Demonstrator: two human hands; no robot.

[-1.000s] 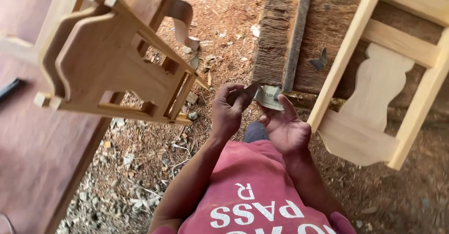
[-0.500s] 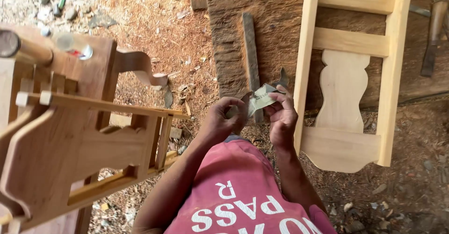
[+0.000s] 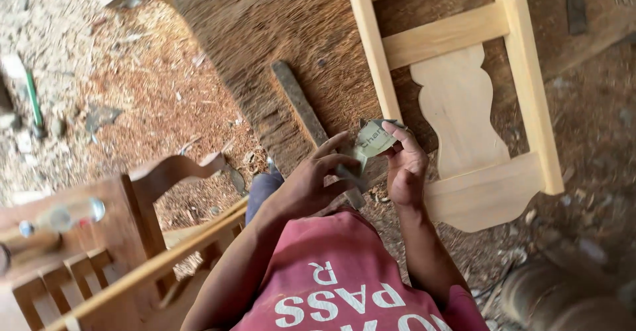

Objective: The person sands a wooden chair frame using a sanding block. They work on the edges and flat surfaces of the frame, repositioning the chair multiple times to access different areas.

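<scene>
We have a small piece of sandpaper (image 3: pixel 372 139) held up in front of our chest, over the sawdust-strewn ground (image 3: pixel 152 93) and just beside the pale chair-back frame (image 3: pixel 457 106) that leans on the rough dark plank (image 3: pixel 278 33). It looks as though we are folding or tearing the sheet to a handy size; the next move, as we judge it, calls for a firm pinch on both edges so the crease runs straight. Our right hand (image 3: pixel 405 169) pinches the sheet's upper edge, fingers narrowly closed on it. Our left hand (image 3: pixel 317 182) curls on the lower edge, fingers half bent, thumb pressing in. Down to our left stands a darker wooden chair frame (image 3: pixel 139 238).
</scene>
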